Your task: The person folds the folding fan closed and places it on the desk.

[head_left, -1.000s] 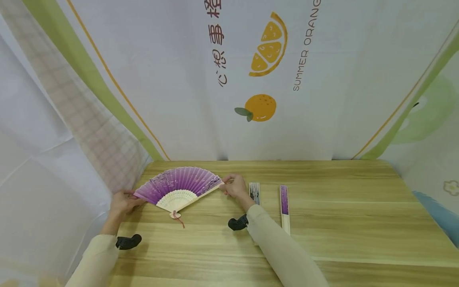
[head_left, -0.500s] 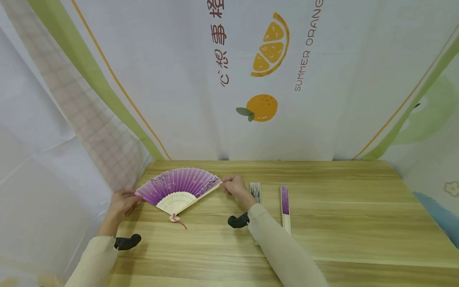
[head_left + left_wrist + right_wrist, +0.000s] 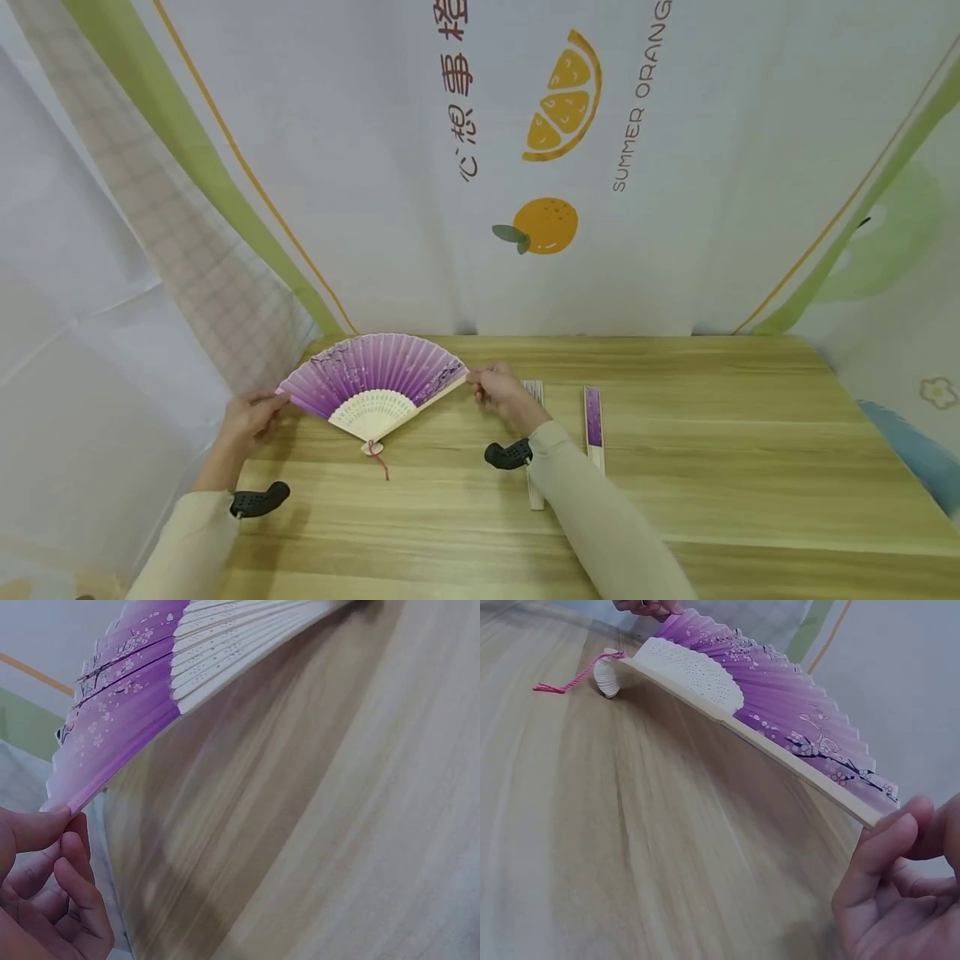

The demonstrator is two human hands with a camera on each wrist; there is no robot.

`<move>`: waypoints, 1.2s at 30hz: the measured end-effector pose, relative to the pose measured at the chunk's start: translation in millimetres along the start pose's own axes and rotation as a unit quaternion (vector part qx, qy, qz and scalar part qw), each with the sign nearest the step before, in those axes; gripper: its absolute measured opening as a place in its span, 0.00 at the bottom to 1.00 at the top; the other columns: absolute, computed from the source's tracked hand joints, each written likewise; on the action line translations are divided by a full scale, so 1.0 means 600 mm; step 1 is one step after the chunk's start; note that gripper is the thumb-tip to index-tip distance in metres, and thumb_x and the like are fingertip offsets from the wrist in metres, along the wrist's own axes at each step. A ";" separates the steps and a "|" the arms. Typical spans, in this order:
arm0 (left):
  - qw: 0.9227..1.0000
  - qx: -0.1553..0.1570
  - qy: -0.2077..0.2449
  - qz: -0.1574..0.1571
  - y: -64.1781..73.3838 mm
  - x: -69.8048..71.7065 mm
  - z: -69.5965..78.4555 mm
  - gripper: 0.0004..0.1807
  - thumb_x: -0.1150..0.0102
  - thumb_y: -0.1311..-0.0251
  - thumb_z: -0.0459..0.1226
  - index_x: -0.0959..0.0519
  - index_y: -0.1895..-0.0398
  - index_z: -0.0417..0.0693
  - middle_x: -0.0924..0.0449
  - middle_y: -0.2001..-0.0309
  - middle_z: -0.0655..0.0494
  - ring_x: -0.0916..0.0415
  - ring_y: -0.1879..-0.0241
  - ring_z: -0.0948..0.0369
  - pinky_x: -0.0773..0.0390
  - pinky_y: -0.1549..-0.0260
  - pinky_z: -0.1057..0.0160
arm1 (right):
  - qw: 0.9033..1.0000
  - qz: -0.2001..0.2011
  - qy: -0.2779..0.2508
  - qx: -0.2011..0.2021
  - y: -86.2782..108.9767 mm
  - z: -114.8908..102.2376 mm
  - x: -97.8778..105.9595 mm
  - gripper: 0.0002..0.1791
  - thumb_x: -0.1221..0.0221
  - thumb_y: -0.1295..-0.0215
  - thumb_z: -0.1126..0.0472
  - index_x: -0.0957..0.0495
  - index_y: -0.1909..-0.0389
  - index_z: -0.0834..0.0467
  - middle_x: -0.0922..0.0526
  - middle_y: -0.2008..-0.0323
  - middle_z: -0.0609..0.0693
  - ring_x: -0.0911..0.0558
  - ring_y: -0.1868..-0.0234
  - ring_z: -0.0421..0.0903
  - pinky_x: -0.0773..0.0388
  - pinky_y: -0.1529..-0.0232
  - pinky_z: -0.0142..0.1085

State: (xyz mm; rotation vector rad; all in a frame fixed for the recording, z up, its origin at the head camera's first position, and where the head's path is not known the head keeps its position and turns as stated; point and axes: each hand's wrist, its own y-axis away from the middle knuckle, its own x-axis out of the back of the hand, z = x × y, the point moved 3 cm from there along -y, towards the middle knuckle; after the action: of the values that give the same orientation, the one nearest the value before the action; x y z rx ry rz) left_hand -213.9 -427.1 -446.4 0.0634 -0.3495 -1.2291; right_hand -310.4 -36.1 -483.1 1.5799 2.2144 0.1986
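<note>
A purple folding fan point(image 3: 382, 367) with cream pierced ribs and a red cord is spread wide at the left of the table. My left hand point(image 3: 251, 421) pinches its left outer corner between thumb and fingers, as the left wrist view shows on the purple leaf point(image 3: 112, 727). At the opposite end, my right hand point(image 3: 506, 396) pinches the tip of the pale guard stick point(image 3: 795, 761). The fan's outer edge is raised off the wood in the right wrist view, with the pivot end point(image 3: 607, 675) low, close over the table.
Two folded fans lie on the wooden table point(image 3: 712, 467): one with a black-and-white leaf point(image 3: 536, 492), partly under my right forearm, and a purple one point(image 3: 594, 421) to its right. A white printed curtain point(image 3: 375, 167) hangs behind the table's back edge.
Both hands have lifted the spread fan's outer edge slightly and moved a little farther apart. The fan looks a bit wider, and my right forearm has shifted rightward.
</note>
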 end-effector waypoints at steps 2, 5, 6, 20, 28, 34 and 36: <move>1.000 -0.003 -0.005 -0.004 0.000 0.000 0.008 0.10 0.41 0.30 0.32 0.20 0.72 0.50 0.24 0.79 0.63 0.31 0.81 0.69 0.28 0.81 0.71 | 1.000 0.004 0.003 0.008 0.001 -0.005 0.004 0.21 0.46 0.24 0.70 0.31 0.34 0.74 0.27 0.72 0.52 0.32 0.79 0.36 0.34 0.80 0.26; 1.000 -0.007 -0.009 -0.012 0.002 -0.002 0.018 0.10 0.41 0.29 0.33 0.20 0.70 0.52 0.24 0.78 0.63 0.30 0.79 0.68 0.27 0.79 0.71 | 0.999 0.012 0.017 0.025 0.004 -0.012 0.010 0.20 0.45 0.25 0.70 0.29 0.36 0.74 0.28 0.71 0.52 0.32 0.78 0.37 0.34 0.78 0.27; 1.000 -0.008 -0.010 -0.015 0.002 -0.003 0.022 0.09 0.41 0.28 0.34 0.19 0.69 0.51 0.24 0.77 0.63 0.30 0.79 0.68 0.27 0.79 0.71 | 0.999 0.014 0.021 0.029 0.006 -0.015 0.012 0.20 0.45 0.25 0.70 0.28 0.37 0.74 0.27 0.70 0.52 0.33 0.78 0.37 0.34 0.78 0.27; 0.998 -0.031 0.032 -0.045 0.006 -0.045 0.067 0.05 0.43 0.26 0.39 0.20 0.61 0.51 0.21 0.72 0.68 0.29 0.74 0.71 0.27 0.77 0.74 | 0.996 0.020 0.044 0.071 0.027 -0.060 0.057 0.17 0.49 0.22 0.70 0.29 0.40 0.76 0.30 0.72 0.50 0.34 0.78 0.37 0.35 0.79 0.26; 0.996 -0.077 0.012 -0.038 0.016 -0.075 0.098 0.07 0.43 0.26 0.43 0.18 0.60 0.54 0.19 0.66 0.71 0.27 0.69 0.72 0.26 0.74 0.74 | 0.992 0.019 0.065 0.106 0.061 -0.109 0.090 0.14 0.51 0.20 0.68 0.29 0.44 0.75 0.31 0.69 0.50 0.36 0.78 0.37 0.35 0.78 0.27; 0.995 -0.103 0.007 -0.020 0.020 -0.112 0.118 0.11 0.41 0.27 0.42 0.18 0.54 0.44 0.17 0.69 0.72 0.26 0.69 0.71 0.25 0.75 0.74 | 0.990 0.028 0.062 0.123 0.084 -0.135 0.125 0.13 0.51 0.20 0.67 0.29 0.47 0.76 0.30 0.68 0.50 0.36 0.77 0.38 0.35 0.78 0.28; 0.994 -0.103 0.004 -0.019 0.021 -0.125 0.122 0.13 0.40 0.27 0.43 0.18 0.52 0.42 0.18 0.70 0.72 0.26 0.69 0.70 0.25 0.75 0.73 | 0.990 0.039 0.057 0.125 0.091 -0.141 0.139 0.12 0.50 0.21 0.67 0.29 0.48 0.75 0.29 0.65 0.51 0.35 0.77 0.37 0.35 0.78 0.27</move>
State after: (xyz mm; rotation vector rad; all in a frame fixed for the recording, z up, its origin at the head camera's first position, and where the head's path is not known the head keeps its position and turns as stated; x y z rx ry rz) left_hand -245.7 -342.9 -391.5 -0.1036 -0.2130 -1.2964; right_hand -319.9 70.5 -408.2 1.8298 2.3423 0.0345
